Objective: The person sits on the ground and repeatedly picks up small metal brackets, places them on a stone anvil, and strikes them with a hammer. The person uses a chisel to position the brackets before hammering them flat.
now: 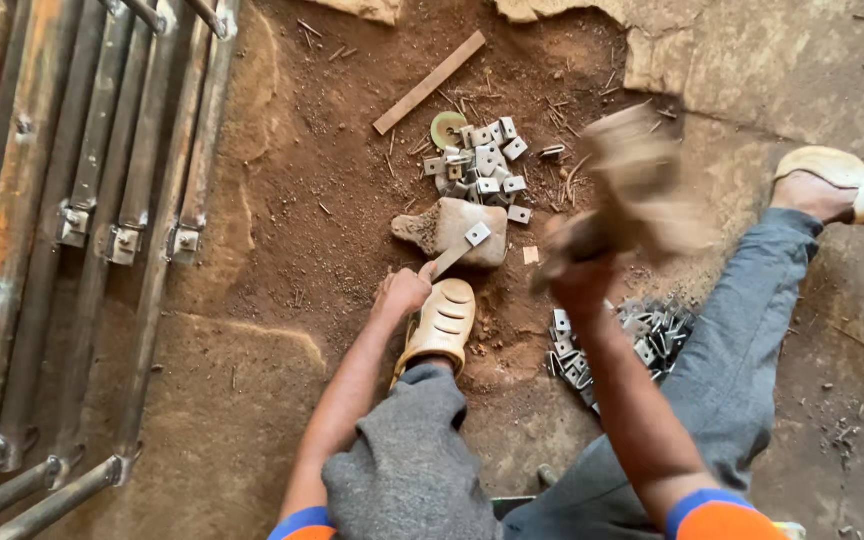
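My left hand [402, 292] pinches a thin flat metal strip whose far end carries a small square metal piece [477, 234], lying on a flat stone [447, 225]. My right hand [582, 278] grips a heavy hammer-like tool [637, 190], raised above the ground and blurred by motion, to the right of the stone. A pile of small square metal pieces [482, 165] lies just beyond the stone. A second pile of bent metal pieces [617, 340] lies beside my right forearm.
Rusty metal frames of square tube [82, 220] lie along the left. A wooden slat [430, 82] rests on the dirt at the top. My sandalled foot [440, 325] sits below the stone, the other foot [842, 190] at the right.
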